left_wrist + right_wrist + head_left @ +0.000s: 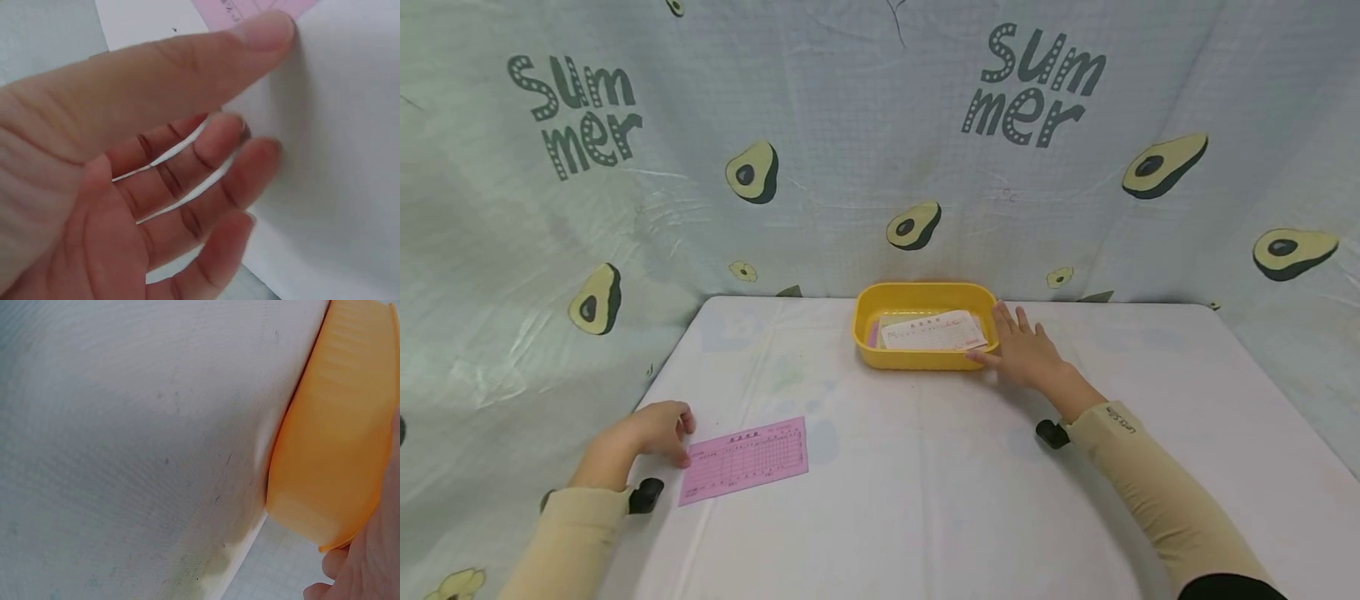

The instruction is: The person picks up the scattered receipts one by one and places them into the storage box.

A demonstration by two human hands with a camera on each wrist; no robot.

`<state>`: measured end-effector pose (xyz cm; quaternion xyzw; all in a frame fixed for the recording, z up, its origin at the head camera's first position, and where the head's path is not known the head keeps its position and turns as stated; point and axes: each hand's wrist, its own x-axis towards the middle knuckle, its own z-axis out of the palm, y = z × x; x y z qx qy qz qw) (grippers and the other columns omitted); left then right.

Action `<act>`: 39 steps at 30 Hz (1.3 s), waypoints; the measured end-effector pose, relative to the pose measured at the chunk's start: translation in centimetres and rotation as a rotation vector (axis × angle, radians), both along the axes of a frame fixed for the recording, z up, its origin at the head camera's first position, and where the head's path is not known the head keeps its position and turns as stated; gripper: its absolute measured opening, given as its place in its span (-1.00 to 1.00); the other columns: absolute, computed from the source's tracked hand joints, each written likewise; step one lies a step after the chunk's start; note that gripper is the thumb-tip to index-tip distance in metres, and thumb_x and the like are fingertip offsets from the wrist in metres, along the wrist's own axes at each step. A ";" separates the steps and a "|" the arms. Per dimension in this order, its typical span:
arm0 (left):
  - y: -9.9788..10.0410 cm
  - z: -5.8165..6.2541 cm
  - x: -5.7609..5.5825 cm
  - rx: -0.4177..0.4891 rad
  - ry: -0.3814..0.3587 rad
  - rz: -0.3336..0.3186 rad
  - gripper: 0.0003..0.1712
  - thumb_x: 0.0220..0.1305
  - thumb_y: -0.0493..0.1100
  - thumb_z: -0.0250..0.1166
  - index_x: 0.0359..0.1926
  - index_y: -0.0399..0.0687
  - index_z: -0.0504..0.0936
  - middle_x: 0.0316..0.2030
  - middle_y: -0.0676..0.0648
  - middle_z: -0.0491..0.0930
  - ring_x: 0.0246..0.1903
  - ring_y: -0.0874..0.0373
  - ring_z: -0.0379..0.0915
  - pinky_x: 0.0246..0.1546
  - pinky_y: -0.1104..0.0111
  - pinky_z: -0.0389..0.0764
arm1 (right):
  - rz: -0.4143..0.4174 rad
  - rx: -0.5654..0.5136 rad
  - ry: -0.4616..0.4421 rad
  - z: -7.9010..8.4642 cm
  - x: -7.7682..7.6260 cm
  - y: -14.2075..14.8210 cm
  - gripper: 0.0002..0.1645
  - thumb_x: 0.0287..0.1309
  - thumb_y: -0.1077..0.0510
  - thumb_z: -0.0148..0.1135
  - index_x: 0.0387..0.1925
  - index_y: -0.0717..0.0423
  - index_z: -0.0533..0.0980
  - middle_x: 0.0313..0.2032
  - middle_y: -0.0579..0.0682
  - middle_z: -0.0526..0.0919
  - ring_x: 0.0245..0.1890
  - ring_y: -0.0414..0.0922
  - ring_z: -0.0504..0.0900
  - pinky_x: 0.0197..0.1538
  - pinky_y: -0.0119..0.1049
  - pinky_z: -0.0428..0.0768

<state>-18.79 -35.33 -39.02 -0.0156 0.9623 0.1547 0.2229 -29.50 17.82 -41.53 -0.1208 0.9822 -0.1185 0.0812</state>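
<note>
A pink printed paper slip point(745, 460) lies flat on the white table. My left hand point(657, 433) is at the slip's left end, its thumb point(265, 32) at the slip's edge and the other fingers loosely bent with nothing between them. Whether the thumb touches the paper, I cannot tell. At the table's back stands a yellow plastic basket point(917, 360) with a white slip point(934, 332) on top of other papers. My right hand point(1028, 357) rests against the basket's right end, fingers spread and fairly straight. In the right wrist view, fingers point(337, 562) appear beside the yellow wall point(337, 425).
The white table point(880, 517) reaches back to a hanging cloth point(820, 100) printed with avocados and lettering. The basket stands close to the table's far edge. A black wrist camera point(646, 495) is strapped to the left wrist, another point(1052, 433) to the right.
</note>
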 end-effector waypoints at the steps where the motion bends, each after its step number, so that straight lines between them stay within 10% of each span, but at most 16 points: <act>1: 0.0 0.0 0.0 0.007 0.003 -0.004 -0.59 -0.01 -0.37 0.58 -0.25 -0.29 0.50 -0.33 -0.17 0.47 -0.28 -0.06 0.42 -0.21 0.10 0.51 | 0.000 -0.001 0.000 0.0 0.0 0.1 0.38 0.33 -0.56 -0.05 0.59 0.33 -0.38 0.60 0.27 -0.37 0.57 0.32 -0.34 0.49 0.31 -0.25; 39: -0.9 -0.8 0.0 0.120 -0.009 -0.016 -0.71 0.05 -0.45 0.50 -0.33 -0.23 0.52 -0.43 -0.09 0.44 -0.32 0.01 0.38 -0.25 0.18 0.42 | 0.004 -0.002 0.006 -0.3 -0.1 0.0 0.36 0.35 -0.54 -0.04 0.58 0.36 -0.36 0.60 0.29 -0.36 0.56 0.33 -0.35 0.49 0.31 -0.24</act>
